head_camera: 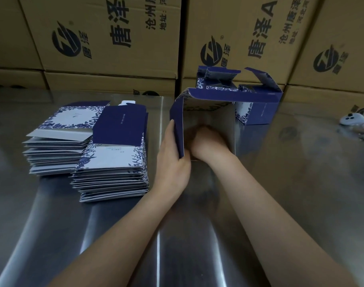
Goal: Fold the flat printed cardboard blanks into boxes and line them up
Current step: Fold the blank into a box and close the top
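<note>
A navy and white floral box point(206, 100), half opened, lies with its open end toward me at the middle of the steel table point(280, 183). My left hand point(172, 154) grips its left wall, thumb at the near edge. Inside the opening my right hand point(206, 141) is pushed in with fingers curled; what they touch is hidden. Behind it stands a folded box point(257, 112) with its top flaps up. Two stacks of flat blanks lie at the left: the far stack point(59, 141) and the near stack point(115, 168).
Large brown shipping cartons point(115, 38) with black print form a wall along the table's back edge. A white phone point(357, 123) lies at the right edge. The steel surface in front of me mirrors my forearms.
</note>
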`<control>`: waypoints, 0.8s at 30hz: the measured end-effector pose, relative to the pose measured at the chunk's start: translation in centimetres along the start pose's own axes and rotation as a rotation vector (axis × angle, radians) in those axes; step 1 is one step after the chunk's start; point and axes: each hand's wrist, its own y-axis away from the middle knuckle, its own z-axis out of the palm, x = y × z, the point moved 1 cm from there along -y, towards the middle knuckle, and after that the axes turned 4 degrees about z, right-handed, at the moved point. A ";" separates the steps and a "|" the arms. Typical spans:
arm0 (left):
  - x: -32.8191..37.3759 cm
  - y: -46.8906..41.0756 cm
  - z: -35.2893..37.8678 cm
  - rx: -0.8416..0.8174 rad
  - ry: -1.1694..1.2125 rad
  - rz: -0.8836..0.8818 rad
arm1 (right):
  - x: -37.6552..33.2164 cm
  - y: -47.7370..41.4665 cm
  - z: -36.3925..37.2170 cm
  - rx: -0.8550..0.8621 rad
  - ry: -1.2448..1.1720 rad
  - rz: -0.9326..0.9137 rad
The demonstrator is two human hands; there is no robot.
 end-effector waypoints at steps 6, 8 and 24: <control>-0.4 0.0 -0.3 0.006 0.045 -0.033 | -0.1 -0.3 1.1 -0.090 0.136 -0.068; -0.5 0.0 -0.3 0.007 0.046 -0.030 | -0.2 -0.4 1.2 -0.095 0.176 -0.072; -0.7 0.1 -0.3 0.015 0.061 0.015 | -0.5 1.6 1.8 -0.007 0.037 -0.138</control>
